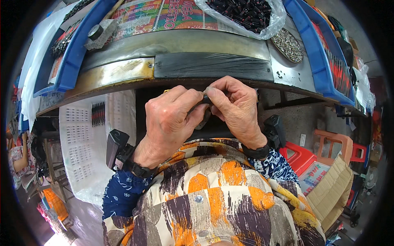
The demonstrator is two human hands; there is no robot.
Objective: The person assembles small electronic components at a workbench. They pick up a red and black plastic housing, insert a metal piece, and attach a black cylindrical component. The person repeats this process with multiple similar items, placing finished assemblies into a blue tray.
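A small dark piece [206, 99] is pinched between the fingertips of the left hand [170, 111] and the right hand [237, 108], and is held above the lap, just in front of the near edge of the workbench [123, 48]. It is gripped by both hands with bent fingers and thumbs brought close together; since it is mostly covered by the fingers, whether it is one part or two joined cannot be told. A black device is strapped to each wrist, and both forearms are covered by navy patterned sleeves [125, 192].

The bench edge is faced partly with a black strip [213, 65]. On the bench top, a colourful printed sheet [139, 18] is laid, and small black parts with touches of red [242, 14] are heaped in a clear plastic bag [280, 16]. Beside the bag, tiny silvery metal parts [287, 44] are gathered in an oval dish. Slender red-and-black pieces [340, 76] are stored in the right blue bin [305, 37]; dark slender pieces are stored in the left blue bin [76, 59], near which a black roll [95, 32] is placed.

Below, at the left, a row of black-and-red pieces [98, 114] is set side by side in a white slotted basket [78, 164]. At the right, a red stool [296, 158] and a cardboard piece [331, 192] are seen.
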